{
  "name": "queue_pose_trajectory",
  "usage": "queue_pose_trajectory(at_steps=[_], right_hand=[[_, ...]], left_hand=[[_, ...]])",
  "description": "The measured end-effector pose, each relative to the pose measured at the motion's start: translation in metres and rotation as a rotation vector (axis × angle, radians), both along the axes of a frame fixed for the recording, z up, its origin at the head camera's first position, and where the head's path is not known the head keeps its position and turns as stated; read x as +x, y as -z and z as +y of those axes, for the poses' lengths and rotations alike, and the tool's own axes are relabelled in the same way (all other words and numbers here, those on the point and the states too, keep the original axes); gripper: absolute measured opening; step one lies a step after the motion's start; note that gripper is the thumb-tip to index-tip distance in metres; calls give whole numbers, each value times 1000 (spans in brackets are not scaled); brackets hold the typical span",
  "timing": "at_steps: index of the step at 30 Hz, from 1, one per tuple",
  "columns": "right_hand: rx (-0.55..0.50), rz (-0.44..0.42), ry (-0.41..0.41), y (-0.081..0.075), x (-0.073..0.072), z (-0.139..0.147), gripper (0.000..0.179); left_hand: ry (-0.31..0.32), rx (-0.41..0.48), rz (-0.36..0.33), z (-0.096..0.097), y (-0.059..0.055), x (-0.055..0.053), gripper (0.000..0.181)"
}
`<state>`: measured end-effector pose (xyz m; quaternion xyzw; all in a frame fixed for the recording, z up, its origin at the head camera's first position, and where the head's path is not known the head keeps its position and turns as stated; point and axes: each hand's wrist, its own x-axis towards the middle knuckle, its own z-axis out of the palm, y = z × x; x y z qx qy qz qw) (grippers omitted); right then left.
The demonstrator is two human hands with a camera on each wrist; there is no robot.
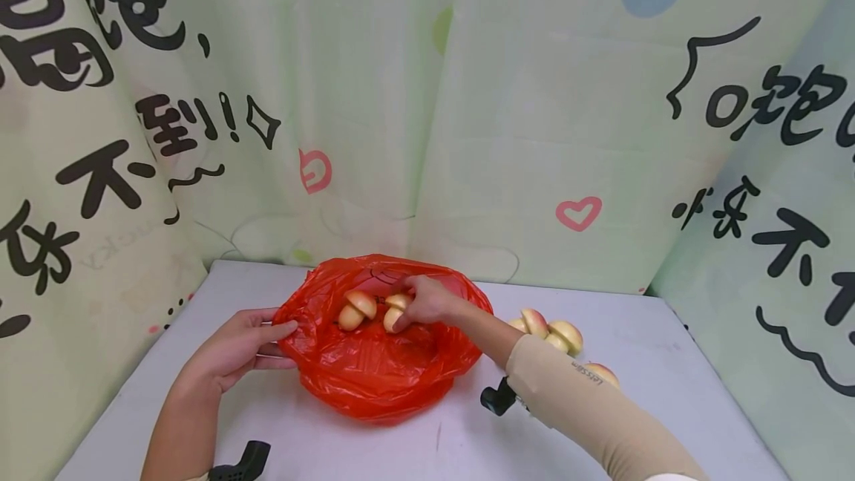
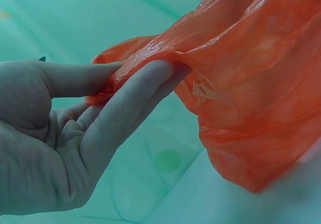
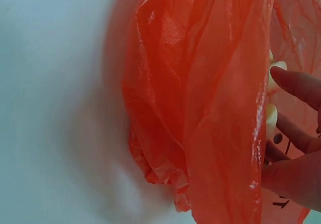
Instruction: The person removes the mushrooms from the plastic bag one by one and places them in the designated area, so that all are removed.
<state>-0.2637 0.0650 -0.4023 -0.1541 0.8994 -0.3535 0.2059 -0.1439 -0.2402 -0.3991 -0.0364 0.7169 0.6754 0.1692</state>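
A crinkled red plastic bag (image 1: 374, 384) lies on the table with its mouth spread wide. My left hand (image 1: 243, 344) pinches the bag's left rim between thumb and fingers; the left wrist view shows the film (image 2: 150, 53) folded between them. Inside the bag sits one toy mushroom (image 1: 357, 309) with a tan cap and pale stem. Just right of it, my right hand (image 1: 427, 301) reaches in and holds a second toy mushroom (image 1: 394, 318) between thumb and fingers. From the right wrist, the bag's side partly hides the pale pieces at those fingertips.
Several more toy mushrooms (image 1: 564, 336) lie on the white table (image 1: 668, 392) right of the bag, partly behind the right forearm. Another mushroom (image 1: 603, 373) peeks out past the sleeve. Printed curtains (image 1: 467, 132) hang at the back and both sides.
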Motion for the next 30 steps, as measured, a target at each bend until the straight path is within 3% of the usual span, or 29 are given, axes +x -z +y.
queue_pose_trajectory(at_steps=[15,22,30], right_hand=[[98,113,-119,5,1,-6,67],[124,210,-168,10,0,-8,65],[150,221,-144,14,0,-12,67]], left_hand=[[-7,0,4,-2,-2,0,65],[-12,-4,3,-2,-2,0,65],[-3,-7,6,-2,1,1,64]])
